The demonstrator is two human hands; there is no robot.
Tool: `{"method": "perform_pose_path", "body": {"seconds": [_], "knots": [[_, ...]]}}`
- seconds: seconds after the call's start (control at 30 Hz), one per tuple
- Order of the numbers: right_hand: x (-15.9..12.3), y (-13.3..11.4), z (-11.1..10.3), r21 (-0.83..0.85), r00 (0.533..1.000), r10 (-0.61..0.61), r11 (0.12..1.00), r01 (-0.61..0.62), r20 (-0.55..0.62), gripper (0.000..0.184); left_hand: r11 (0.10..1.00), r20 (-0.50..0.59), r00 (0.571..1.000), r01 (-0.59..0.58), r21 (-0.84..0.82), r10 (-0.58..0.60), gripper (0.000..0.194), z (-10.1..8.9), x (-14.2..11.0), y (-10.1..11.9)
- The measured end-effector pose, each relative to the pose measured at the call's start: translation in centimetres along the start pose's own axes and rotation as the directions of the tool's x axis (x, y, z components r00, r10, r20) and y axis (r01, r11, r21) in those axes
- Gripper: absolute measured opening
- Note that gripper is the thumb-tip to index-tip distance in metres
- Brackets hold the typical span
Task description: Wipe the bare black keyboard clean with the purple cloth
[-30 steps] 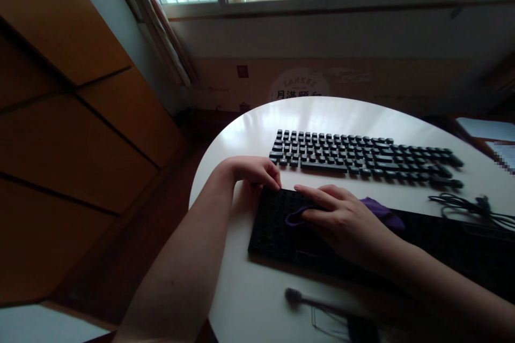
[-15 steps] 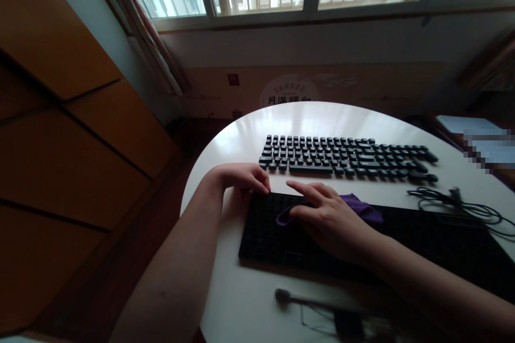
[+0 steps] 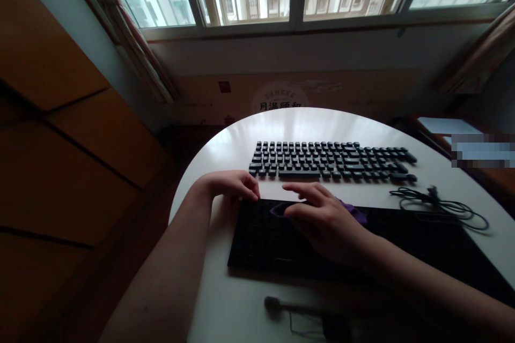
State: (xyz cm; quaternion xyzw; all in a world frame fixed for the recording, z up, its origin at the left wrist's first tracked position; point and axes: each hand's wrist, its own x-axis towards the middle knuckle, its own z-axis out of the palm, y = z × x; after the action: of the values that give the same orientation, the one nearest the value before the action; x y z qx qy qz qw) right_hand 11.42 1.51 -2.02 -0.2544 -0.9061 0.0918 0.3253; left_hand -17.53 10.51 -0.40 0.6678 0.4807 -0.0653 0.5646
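A black keyboard base (image 3: pixel 265 241) without keycaps lies on the white round table (image 3: pixel 314 123). My right hand (image 3: pixel 322 220) presses a purple cloth (image 3: pixel 354 213) onto its upper edge, fingers curled over the cloth. My left hand (image 3: pixel 231 185) rests at the base's top left corner, fingers bent down onto the edge. Behind the base, several black keycaps (image 3: pixel 330 159) are laid out in rows in keyboard order.
A coiled black cable (image 3: pixel 438 206) lies right of the keycaps. A small brush (image 3: pixel 281 306) lies at the table's near edge beside a wire tool. Wooden cabinets stand at left; a window and a printed cardboard box are behind the table.
My right hand with the cloth has slid toward the base's upper edge. The camera has tilted up a little, so everything sits lower and more to the left.
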Motion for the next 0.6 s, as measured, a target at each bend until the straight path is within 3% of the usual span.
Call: {"method": "perform_pose_path", "body": {"seconds": [0.07, 0.2, 0.6], "knots": [[-0.2, 0.3, -1.4, 0.014, 0.997, 0.022, 1.000, -0.021, -0.078, 0.016, 1.000, -0.005, 1.000, 0.002, -0.003, -0.002, 0.039, 0.0, 0.0, 0.0], [-0.6, 1.2, -3.1, -0.008, 0.999, 0.025, 1.000, -0.026, -0.029, 0.012, 1.000, -0.011, 1.000, 0.001, -0.007, -0.001, 0.034, 0.1, -0.2, 0.2], [-0.6, 0.5, 0.2, -0.036, 0.963, 0.032, 0.999, -0.023, 0.267, 0.018, 1.000, -0.007, 1.000, 0.020, 0.006, -0.020, 0.036, 0.2, 0.0, 0.2]]}}
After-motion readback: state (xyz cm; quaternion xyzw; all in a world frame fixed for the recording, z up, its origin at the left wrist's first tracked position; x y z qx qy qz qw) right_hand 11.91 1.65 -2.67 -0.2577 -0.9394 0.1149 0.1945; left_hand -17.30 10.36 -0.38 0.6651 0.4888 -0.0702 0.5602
